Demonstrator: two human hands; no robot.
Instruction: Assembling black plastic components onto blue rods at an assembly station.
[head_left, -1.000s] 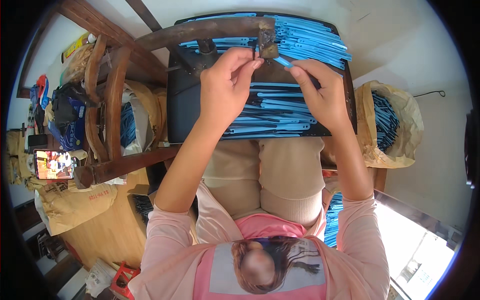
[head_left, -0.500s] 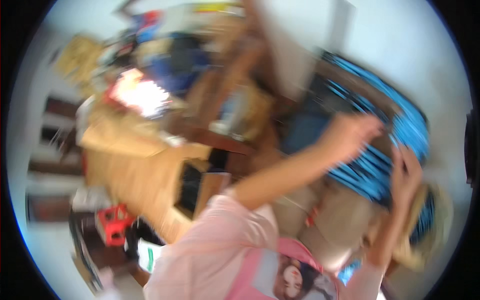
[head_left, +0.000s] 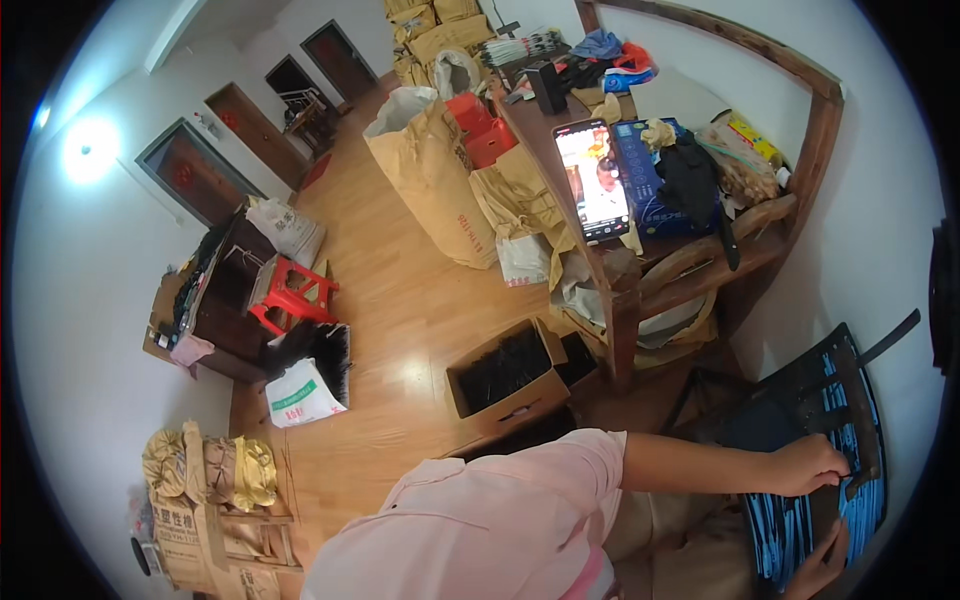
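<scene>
My left hand (head_left: 806, 466) is closed in a fist at the right, above a dark flat surface (head_left: 770, 425) covered with rows of thin blue strips (head_left: 785, 535). Whatever the fist grips is hidden. Beside its knuckles runs a dark brown bar (head_left: 856, 410) that crosses over the strips. Lower down, my right hand (head_left: 822, 566) lies against the blue strips near the picture's bottom edge, its fingers stretched out. Part of it is cut off by shadow and the rim.
Left of my arm stands an open cardboard box (head_left: 505, 375) of thin black pieces. Beyond it, a wooden bench (head_left: 625, 300) bears a lit phone (head_left: 592, 180), a blue box (head_left: 650, 205) and black cloth. Tall paper sacks (head_left: 430, 175) and a red stool (head_left: 290, 295) stand on the floor.
My view has swung left and up, so the strips and both hands now appear lower and further right. The earlier picture is blurred; both hands stay at the blue strips.
</scene>
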